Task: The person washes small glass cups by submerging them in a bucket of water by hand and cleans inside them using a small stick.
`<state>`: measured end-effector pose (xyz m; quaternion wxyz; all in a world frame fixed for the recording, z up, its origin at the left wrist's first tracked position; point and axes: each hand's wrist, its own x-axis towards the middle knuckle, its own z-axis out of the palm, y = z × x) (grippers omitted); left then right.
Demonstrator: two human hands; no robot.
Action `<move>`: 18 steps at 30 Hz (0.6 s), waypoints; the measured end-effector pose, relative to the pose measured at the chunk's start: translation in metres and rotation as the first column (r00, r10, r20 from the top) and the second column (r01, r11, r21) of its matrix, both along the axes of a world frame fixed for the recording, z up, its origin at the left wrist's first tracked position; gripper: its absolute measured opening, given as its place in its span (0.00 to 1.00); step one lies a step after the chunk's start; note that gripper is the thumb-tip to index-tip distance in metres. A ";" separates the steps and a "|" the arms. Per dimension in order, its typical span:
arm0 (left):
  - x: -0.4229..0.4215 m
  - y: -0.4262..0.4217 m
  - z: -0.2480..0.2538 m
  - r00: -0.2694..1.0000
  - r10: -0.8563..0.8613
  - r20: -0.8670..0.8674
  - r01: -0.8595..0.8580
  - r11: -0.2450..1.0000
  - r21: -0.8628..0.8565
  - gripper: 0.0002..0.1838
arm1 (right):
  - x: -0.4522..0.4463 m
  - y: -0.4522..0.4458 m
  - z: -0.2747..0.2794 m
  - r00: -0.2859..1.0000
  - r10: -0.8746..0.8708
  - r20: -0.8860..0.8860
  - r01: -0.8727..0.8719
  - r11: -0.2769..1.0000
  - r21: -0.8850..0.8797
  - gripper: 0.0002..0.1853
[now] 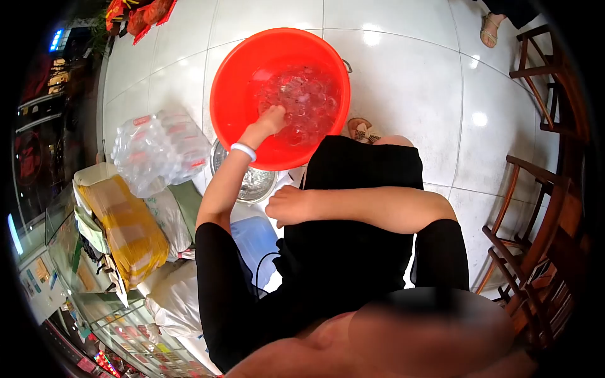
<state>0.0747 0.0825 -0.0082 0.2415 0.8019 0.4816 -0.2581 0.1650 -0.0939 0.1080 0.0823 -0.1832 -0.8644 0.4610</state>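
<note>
A large red basin (pixel 236 94) on the floor holds a mass of small clear, glistening pieces (pixel 302 104), which look wet. My left hand (pixel 273 120), with a white bracelet (pixel 244 151) at the wrist, reaches over the near rim to the edge of the pieces. Its fingers are drawn together, and whatever they hold is too small to make out. My right forearm lies across my lap. Beside my knee, my right hand (pixel 287 205) is curled closed; its palm is hidden. Partly under the basin, a round metal bowl (pixel 270 189) holds shiny clear contents.
Plastic-wrapped bottles (pixel 161 151) stand left of the basin, near a yellow-taped parcel (pixel 123 220) and white sacks (pixel 179 299). A pale blue plastic container (pixel 252 242) is by my left arm. Wooden chairs (pixel 529 233) line the right; another person's foot (pixel 489 31) shows at top right.
</note>
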 end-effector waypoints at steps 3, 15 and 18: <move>0.025 -0.006 -0.046 0.981 -0.193 -0.004 0.193 0.981 -0.006 0.13 | 0.002 -0.003 0.000 0.995 -0.087 0.057 0.078 0.985 0.156 0.10; 0.099 0.000 -0.148 0.911 -0.366 -0.189 0.399 0.897 0.187 0.17 | 0.021 -0.004 0.012 0.949 0.019 0.316 -0.079 0.980 0.180 0.09; 0.092 -0.002 -0.137 0.959 -0.257 -0.119 0.279 0.928 0.248 0.16 | 0.022 -0.002 0.020 0.947 -0.008 0.323 -0.043 0.988 0.150 0.09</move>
